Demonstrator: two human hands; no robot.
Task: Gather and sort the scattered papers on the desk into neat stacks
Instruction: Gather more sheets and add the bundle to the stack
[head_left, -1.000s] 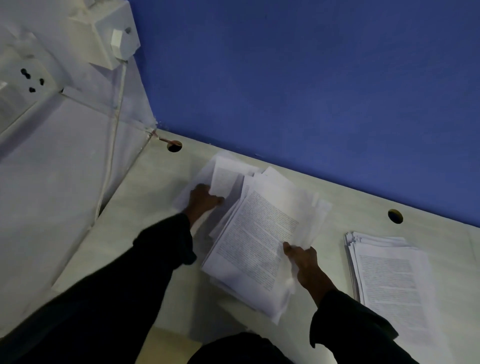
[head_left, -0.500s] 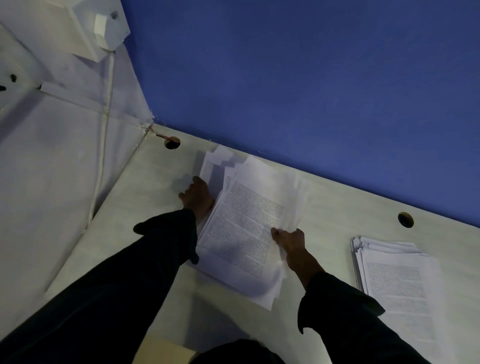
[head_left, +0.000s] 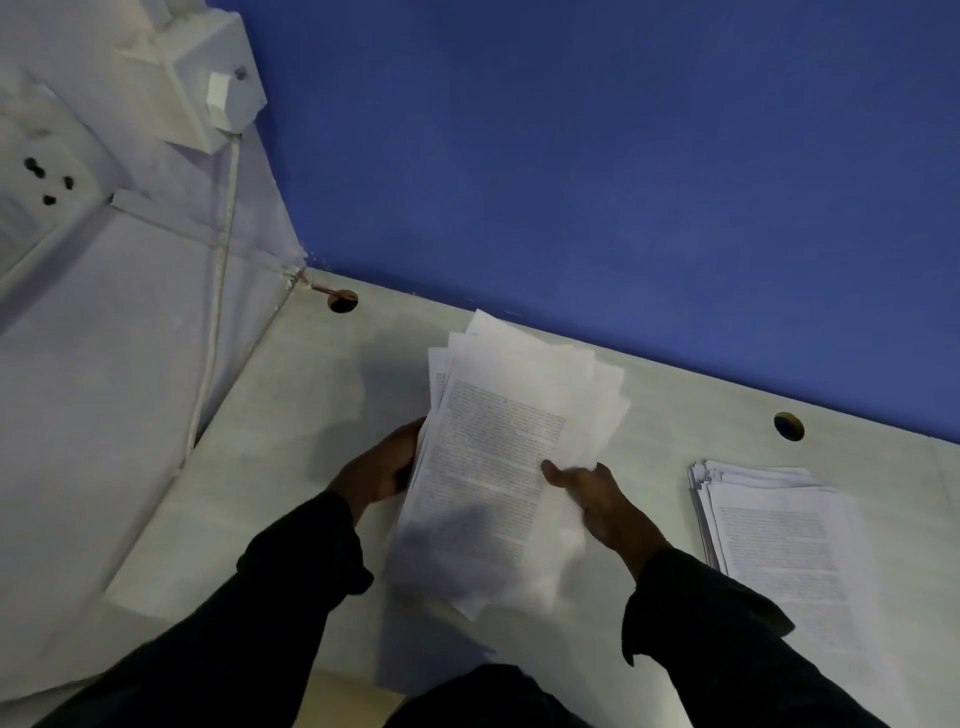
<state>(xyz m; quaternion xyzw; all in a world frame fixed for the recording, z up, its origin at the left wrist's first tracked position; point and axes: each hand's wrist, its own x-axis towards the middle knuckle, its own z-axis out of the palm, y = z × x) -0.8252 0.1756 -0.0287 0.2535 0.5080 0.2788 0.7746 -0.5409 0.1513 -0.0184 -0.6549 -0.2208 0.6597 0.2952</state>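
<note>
A loose bundle of printed white papers (head_left: 498, 457) is held between both hands above the pale desk (head_left: 291, 426), its sheets fanned unevenly at the far end. My left hand (head_left: 382, 470) grips the bundle's left edge. My right hand (head_left: 597, 493) grips its right edge, thumb on top of the printed page. A second stack of papers (head_left: 779, 530) lies flat on the desk to the right, apart from both hands.
A blue wall (head_left: 597, 182) runs along the desk's far edge. Two round cable holes (head_left: 343, 301) (head_left: 788, 426) sit in the desk near the wall. A white side wall at left carries a socket (head_left: 47, 182), a switch box (head_left: 208, 88) and a cable.
The scattered sheets have been drawn together into one bundle. My left hand moved from the far sheets to the bundle's left edge, and the bundle now sits more upright between both hands.
</note>
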